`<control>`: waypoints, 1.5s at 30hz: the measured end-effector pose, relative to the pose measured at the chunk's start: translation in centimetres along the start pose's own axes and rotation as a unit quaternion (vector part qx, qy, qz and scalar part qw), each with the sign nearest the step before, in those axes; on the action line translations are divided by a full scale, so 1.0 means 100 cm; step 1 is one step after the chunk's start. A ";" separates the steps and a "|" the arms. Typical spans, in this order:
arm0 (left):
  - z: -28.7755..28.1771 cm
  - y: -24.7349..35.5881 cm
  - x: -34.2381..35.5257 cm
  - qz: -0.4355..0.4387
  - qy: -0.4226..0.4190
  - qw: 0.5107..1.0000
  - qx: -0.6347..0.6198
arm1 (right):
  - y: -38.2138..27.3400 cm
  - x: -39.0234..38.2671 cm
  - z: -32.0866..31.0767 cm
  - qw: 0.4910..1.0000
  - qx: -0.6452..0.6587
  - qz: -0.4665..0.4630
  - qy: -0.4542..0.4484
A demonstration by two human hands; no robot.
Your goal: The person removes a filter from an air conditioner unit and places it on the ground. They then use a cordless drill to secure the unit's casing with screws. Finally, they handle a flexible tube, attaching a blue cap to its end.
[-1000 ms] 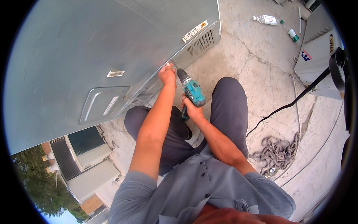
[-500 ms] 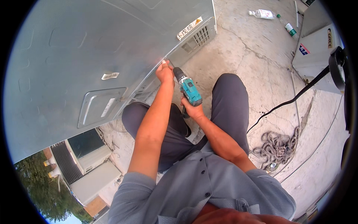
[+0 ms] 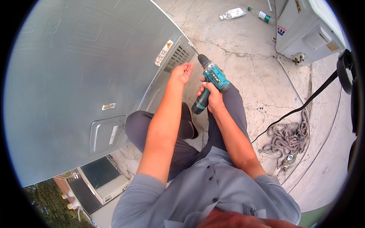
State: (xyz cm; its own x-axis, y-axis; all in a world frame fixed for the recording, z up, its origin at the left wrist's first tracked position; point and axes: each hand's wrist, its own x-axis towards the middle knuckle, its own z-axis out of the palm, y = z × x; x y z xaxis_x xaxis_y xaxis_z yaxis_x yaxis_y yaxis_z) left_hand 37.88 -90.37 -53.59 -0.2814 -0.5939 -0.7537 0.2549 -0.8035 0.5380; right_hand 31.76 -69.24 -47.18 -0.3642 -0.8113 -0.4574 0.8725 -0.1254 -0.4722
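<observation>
Cracked concrete (image 3: 258, 83); grey metal panel (image 3: 83, 68) at ten o'clock. Teal drill (image 3: 216, 77) at one o'clock, clasped in right hand (image 3: 215, 97), just swung toward vented corner (image 3: 189, 45), apparently shifting work there. Left hand (image 3: 182, 73) at twelve, fingers half-curled, hold unclear.

Floor (image 3: 253, 81): pale concrete, stained, with cracks running across it ahead of you. Your dark shoe (image 3: 189, 125) rests on it. Grey metal cabinet (image 3: 76, 87) borders it on your left. Far side: clear bottle with white label (image 3: 234, 13), lying flat; near it, green-capped bottle (image 3: 262, 16), also on its side; thin white strip (image 3: 270, 5) just beyond. To your right: boxy white appliance (image 3: 296, 38); thin pale hose (image 3: 289, 78) leading toward a tangled, grey-brown rope (image 3: 287, 138), heaped loosely.
</observation>
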 end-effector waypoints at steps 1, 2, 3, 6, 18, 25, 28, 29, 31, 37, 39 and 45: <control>0.015 0.004 0.001 0.002 -0.019 1.000 -0.012 | -0.009 0.005 -0.003 0.999 0.036 0.009 -0.006; 0.032 0.006 0.000 0.001 -0.039 0.999 -0.001 | -0.018 0.011 -0.006 0.997 0.080 0.004 -0.007; 0.043 0.003 0.000 -0.005 -0.055 0.998 0.008 | -0.021 0.019 -0.011 0.992 0.125 0.007 -0.006; 0.050 -0.003 0.008 -0.017 -0.077 0.997 0.023 | -0.033 0.038 -0.015 0.976 0.216 0.021 0.018; 0.025 0.005 0.068 -0.026 -0.036 0.987 0.153 | -0.008 0.062 -0.022 0.942 0.320 0.099 0.032; 0.021 -0.001 0.085 -0.032 0.012 0.983 0.179 | 0.008 0.068 -0.017 0.943 0.303 0.129 0.056; 0.024 0.001 0.089 -0.042 0.033 0.981 0.186 | 0.002 0.073 -0.021 0.948 0.285 0.131 0.056; 0.024 0.002 0.091 -0.048 0.038 0.980 0.188 | 0.002 0.074 -0.024 0.949 0.280 0.129 0.057; 0.025 0.003 0.095 -0.072 0.036 0.979 0.190 | -0.002 0.077 -0.028 0.952 0.271 0.132 0.057; 0.039 -0.003 0.106 -0.107 0.009 0.985 0.138 | -0.007 0.081 -0.037 0.952 0.258 0.156 0.055; 0.039 0.000 0.114 -0.119 -0.007 0.989 0.088 | -0.003 0.082 -0.037 0.950 0.262 0.165 0.047; 0.034 0.004 0.120 -0.121 -0.006 0.993 -0.011 | 0.001 0.085 -0.040 0.946 0.268 0.178 0.030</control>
State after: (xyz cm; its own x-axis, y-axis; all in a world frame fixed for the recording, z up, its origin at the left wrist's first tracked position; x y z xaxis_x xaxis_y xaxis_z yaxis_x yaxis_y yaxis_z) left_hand 31.49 -97.94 -61.16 -0.3487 -0.3836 -0.8551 0.1978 -0.9220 0.3329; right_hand 27.40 -73.86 -54.14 -0.0201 -0.8249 -0.5649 0.9775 -0.1349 0.1621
